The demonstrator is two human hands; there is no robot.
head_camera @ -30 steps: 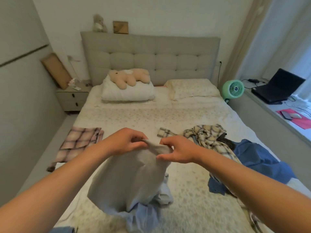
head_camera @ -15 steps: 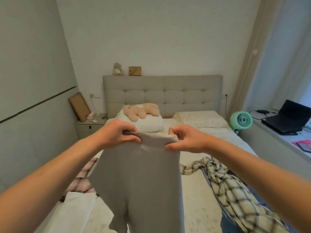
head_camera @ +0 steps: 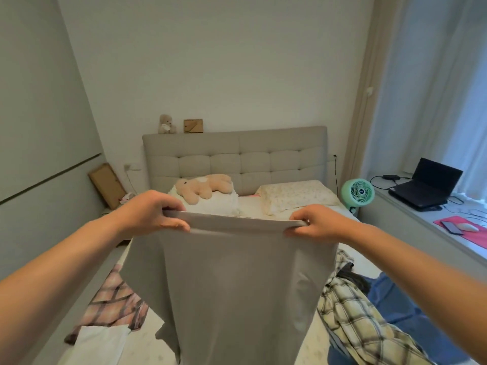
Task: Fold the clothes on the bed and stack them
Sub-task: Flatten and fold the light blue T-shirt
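Note:
A grey garment (head_camera: 232, 280) hangs in the air in front of me, stretched wide along its top band. My left hand (head_camera: 152, 214) grips the band's left end and my right hand (head_camera: 313, 223) grips its right end. The cloth drops below the frame and hides the middle of the bed (head_camera: 247, 209). On the bed lie a pink checked garment (head_camera: 113, 301) and a white folded piece (head_camera: 100, 343) at the left, and a cream checked shirt (head_camera: 353, 320) over a blue garment (head_camera: 395, 306) at the right.
Two pillows and a plush bear (head_camera: 203, 187) lie by the padded headboard. A green fan (head_camera: 357, 192) stands at the bed's right. A laptop (head_camera: 427, 185), a phone and a mouse are on the window ledge. A nightstand and a wall close off the left side.
Both hands have lifted the grey garment off the bed and moved apart, so its top band is now stretched wide. The view has tilted up toward the headboard.

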